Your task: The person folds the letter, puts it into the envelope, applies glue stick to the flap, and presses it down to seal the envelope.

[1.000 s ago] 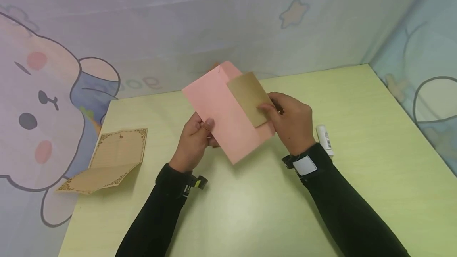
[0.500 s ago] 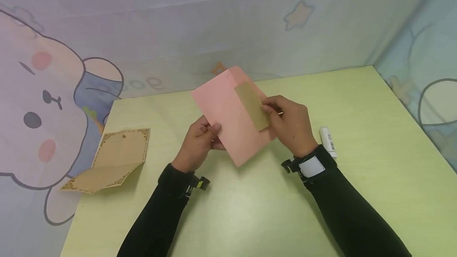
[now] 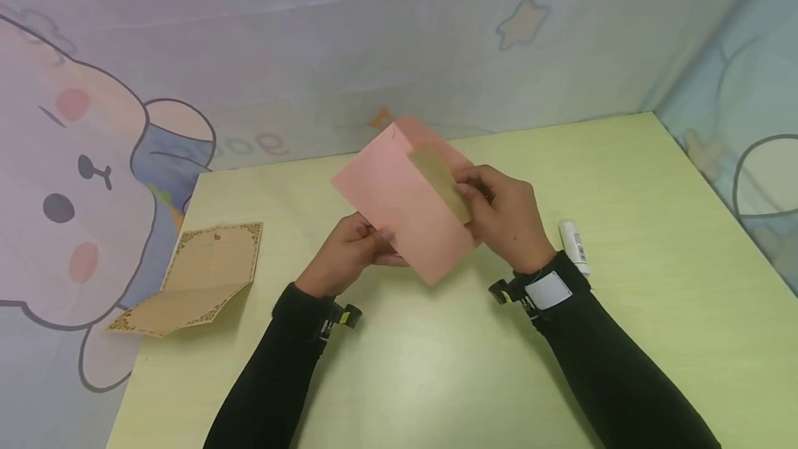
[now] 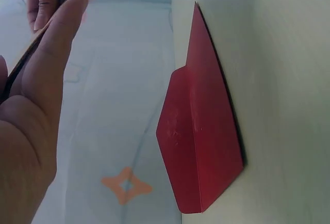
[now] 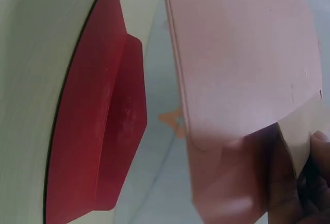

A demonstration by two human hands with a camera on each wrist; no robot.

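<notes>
Head view was evenly and softly lit from above; the tabletop [image 3: 654, 283] carried a pale sheen at lower centre and faint shadows beneath the forearms. Focus was adequate, with mild bending at the edges. Both wrist views were dimmer, soft and blurred at close range.

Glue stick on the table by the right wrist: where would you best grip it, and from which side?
The glue stick lies flat on the table, long axis pointing away from the person. Probably best pinched across the middle of its barrel from above, fingers on its long left and right sides; its near end sits against the right sleeve.
</notes>
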